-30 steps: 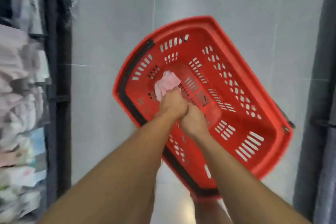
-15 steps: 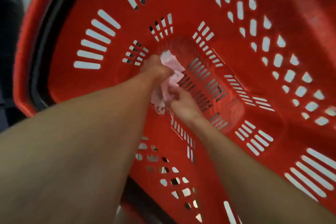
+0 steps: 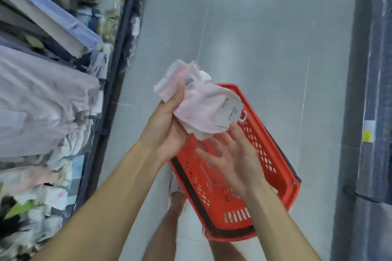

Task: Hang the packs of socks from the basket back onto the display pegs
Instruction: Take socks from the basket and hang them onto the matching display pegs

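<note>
A pink pack of socks (image 3: 197,101) is held up over the aisle, above the far end of a red basket (image 3: 293,195). The pack is gripped by the left hand (image 3: 167,127), whose fingers (image 3: 176,99) are clamped on its left side, the thumb pressed across the fabric. The fabric is seen crumpled, and motion blur softens its edges. A round sticker (image 3: 189,81) is seen near the top of the pack, and a white card label (image 3: 228,113) at its right end, with a small white hook (image 3: 244,115) just beside the label.

The right hand (image 3: 235,159) is held palm up just below the pack, its fingers (image 3: 214,154) straight and spread apart, with nothing grasped. Whether its fingertips touch the label cannot be told.

The basket is set on the grey tiled floor (image 3: 244,27), near the person's legs, with its black handle laid along the left rim. Along the left of the aisle a display rack (image 3: 48,91) is filled with hanging packs in pale colours, blurred. At the right a dark fixture (image 3: 377,91) is seen, with a yellow tag (image 3: 366,135) on it.
</note>
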Demonstrator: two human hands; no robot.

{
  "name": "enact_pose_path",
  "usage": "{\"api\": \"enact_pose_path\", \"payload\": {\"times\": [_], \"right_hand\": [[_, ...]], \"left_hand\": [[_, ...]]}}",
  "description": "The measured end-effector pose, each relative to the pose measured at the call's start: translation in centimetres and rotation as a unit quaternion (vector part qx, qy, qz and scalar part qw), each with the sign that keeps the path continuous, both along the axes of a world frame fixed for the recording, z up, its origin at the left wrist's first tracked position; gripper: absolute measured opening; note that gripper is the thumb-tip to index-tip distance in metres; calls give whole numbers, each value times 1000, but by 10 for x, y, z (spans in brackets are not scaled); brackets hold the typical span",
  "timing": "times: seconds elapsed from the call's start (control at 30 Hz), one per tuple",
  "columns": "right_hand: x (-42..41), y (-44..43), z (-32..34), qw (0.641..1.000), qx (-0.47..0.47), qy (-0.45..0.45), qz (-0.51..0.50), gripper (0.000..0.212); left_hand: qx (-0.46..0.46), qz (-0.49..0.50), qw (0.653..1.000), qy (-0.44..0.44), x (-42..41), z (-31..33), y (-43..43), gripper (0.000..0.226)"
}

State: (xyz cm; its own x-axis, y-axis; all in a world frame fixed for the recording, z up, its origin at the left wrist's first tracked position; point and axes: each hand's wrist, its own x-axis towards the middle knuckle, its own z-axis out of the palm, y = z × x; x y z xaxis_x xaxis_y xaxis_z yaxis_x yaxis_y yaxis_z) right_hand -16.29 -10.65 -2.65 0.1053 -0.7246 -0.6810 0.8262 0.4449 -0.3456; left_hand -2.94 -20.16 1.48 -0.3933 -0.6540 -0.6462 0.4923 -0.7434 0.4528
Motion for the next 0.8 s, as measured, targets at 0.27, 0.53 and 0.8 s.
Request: {"api": "enact_pose_path", "payload": {"times": [0.27, 0.53, 0.8], "right_hand": [[66, -39, 258, 981, -191, 19, 40, 54], [185, -6, 461, 925, -363, 93, 66, 67], [295, 126, 638, 795, -566, 130, 175, 34]], "left_hand": [[-122, 212, 970, 11, 102, 261, 47, 27], [-227, 431, 873, -11, 227, 437, 163, 36], [-307, 466, 802, -212, 338, 540, 362, 71]]}}
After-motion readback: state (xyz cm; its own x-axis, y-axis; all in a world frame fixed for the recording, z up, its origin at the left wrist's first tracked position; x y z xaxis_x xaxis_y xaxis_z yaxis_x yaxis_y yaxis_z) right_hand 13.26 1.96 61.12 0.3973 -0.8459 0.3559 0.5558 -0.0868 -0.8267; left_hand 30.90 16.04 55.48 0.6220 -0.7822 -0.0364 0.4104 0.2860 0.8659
